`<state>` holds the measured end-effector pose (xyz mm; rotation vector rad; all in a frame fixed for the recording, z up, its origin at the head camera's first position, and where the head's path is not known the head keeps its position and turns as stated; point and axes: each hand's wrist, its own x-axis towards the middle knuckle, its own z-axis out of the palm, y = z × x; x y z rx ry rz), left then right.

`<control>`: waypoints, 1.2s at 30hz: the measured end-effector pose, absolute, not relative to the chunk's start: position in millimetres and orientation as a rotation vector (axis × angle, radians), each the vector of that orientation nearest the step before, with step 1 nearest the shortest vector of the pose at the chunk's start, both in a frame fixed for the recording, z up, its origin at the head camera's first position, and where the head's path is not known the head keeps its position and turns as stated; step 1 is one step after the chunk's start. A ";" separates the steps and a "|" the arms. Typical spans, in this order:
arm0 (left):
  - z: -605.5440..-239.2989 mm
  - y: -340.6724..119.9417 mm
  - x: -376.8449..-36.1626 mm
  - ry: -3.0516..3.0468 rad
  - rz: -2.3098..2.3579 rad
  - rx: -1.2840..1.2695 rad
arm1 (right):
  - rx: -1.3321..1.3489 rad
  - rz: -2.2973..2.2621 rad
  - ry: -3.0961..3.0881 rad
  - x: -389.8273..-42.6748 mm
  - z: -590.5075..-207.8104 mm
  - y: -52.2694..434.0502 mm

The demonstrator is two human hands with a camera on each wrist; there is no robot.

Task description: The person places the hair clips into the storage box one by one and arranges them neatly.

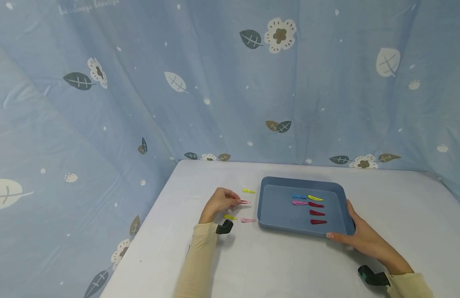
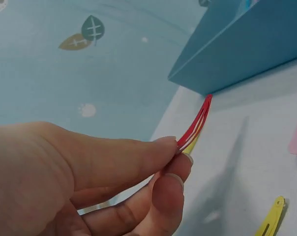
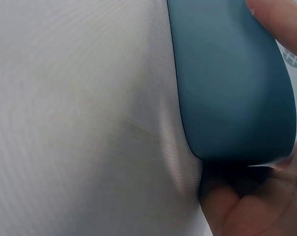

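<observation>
My left hand (image 1: 220, 203) pinches a red hair clip (image 1: 244, 202) between thumb and fingertips, just left of the blue tray (image 1: 278, 213). The left wrist view shows the red hair clip (image 2: 196, 123) raised off the table with its tip near the blue tray's corner (image 2: 237, 49). My right hand (image 1: 358, 234) grips the tray's near right corner, with its thumb along the front rim. In the right wrist view the fingers (image 3: 274, 17) curl around that corner (image 3: 232, 83). Inside the tray lie blue, yellow, pink and three red clips (image 1: 317, 213).
Loose on the white table (image 1: 252, 256) are a yellow clip (image 1: 248, 191), another yellow clip (image 1: 230, 217) and a pink clip (image 1: 248, 220). A blue flowered cloth (image 1: 230, 82) hangs behind and to the left. The table's left edge runs near my left forearm.
</observation>
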<state>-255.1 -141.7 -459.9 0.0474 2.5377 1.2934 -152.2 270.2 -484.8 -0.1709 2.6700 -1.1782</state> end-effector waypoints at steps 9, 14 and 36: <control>-457.3 -144.9 -257.5 2.441 1.425 0.055 | -0.174 -1.140 2.685 -155.0 -487.3 272.2; -458.3 -145.5 -259.1 2.403 1.487 0.086 | -0.184 -1.151 2.688 -155.2 -487.1 272.7; -453.6 -134.0 -256.6 2.212 1.711 0.159 | -0.157 -1.147 2.691 -154.7 -483.7 271.0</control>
